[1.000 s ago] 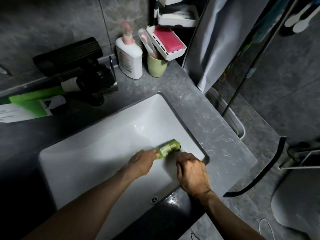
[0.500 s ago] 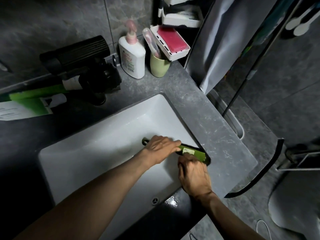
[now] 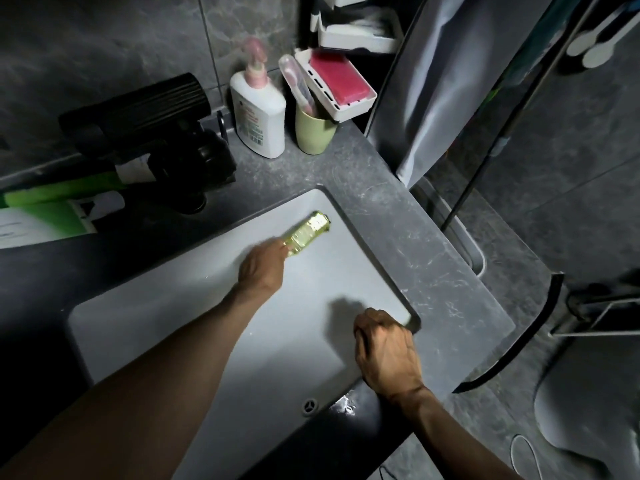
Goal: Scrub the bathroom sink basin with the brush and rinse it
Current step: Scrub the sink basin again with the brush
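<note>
Grey stone counter [image 3: 391, 216] is seen beyond both hands, framing the white sink basin [image 3: 194, 306] beneath them. Scrubbing appears to be the step in hand: the green brush [image 3: 308, 232] is clamped in the left hand [image 3: 263, 268], its blurred head laid against the basin's far wall, well apart from the right hand [image 3: 386, 351], which is curled closed on the basin's near-right rim as a brace. Further strokes across the unscrubbed floor are judged necessary next, then water for rinsing

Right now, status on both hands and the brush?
Left hand gripping yellow-green brush, working far corner of white rectangular basin. Right hand braced on basin's right rim, closed. Nothing in the way.
</note>
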